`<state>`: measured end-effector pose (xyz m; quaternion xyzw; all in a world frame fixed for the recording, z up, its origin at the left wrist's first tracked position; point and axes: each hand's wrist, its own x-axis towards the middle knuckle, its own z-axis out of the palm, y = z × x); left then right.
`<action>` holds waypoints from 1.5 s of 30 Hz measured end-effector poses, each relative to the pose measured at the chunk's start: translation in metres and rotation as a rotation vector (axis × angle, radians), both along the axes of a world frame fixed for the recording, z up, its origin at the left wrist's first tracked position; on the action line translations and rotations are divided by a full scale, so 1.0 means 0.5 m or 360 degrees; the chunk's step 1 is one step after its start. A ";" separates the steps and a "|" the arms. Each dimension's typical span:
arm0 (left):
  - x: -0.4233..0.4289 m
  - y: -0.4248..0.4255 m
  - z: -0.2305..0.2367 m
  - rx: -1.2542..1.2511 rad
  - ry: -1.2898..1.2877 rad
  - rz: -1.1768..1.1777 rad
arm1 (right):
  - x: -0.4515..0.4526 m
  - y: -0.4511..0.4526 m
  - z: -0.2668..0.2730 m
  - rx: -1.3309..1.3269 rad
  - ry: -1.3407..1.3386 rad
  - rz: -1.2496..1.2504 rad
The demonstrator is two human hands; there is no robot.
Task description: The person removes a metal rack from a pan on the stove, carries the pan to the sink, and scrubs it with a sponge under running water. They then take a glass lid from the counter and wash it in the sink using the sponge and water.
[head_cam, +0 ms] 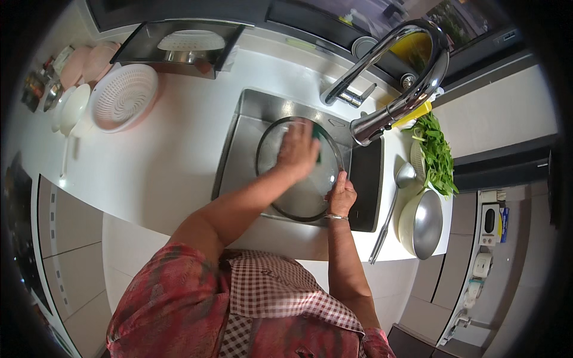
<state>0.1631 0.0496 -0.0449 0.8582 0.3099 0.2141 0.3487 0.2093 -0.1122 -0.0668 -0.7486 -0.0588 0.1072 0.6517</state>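
A round glass pot lid (309,185) with a dark rim is held over the stainless steel sink (230,147). My left hand (297,150), blurred, lies over the glass with a green scouring pad (318,141) showing at its edge. How its fingers hold the pad is mostly hidden. On the lid's right side, my right hand (342,194) grips the rim, thumb pointing up along it. A bracelet (336,217) circles the right wrist.
A chrome faucet (398,105) arches over the sink's right side. Right of it are leafy greens (434,152), a ladle (389,215) and a metal bowl (425,223). Leftward stand a white colander (125,98), a white ladle (71,112) and a dark rack (179,49).
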 end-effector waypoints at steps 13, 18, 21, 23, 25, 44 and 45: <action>0.004 0.013 0.011 0.0523 -0.0265 -0.0450 | -0.022 -0.007 -0.004 -0.0049 -0.0153 0.0059; -0.009 0.204 -0.122 -0.0577 0.0162 0.0409 | -0.028 -0.003 -0.006 0.0039 -0.0056 0.0102; -0.012 0.222 -0.124 -0.0801 0.0081 0.0289 | -0.015 -0.010 0.001 -0.0173 -0.0012 0.0278; -0.005 0.218 -0.113 -0.0579 -0.0019 0.0113 | -0.008 0.010 0.023 -0.0315 -0.0007 0.0320; 0.016 0.167 -0.045 -0.0352 0.0041 -0.0090 | 0.006 0.025 0.058 -0.0495 -0.0100 0.0372; -0.004 0.147 -0.311 -0.0735 0.0774 0.0587 | 0.088 0.007 -0.045 -0.0521 -0.0246 -0.0099; -0.006 0.135 -0.309 -0.0740 0.0739 0.0617 | 0.086 0.011 -0.041 -0.0568 -0.0247 -0.0099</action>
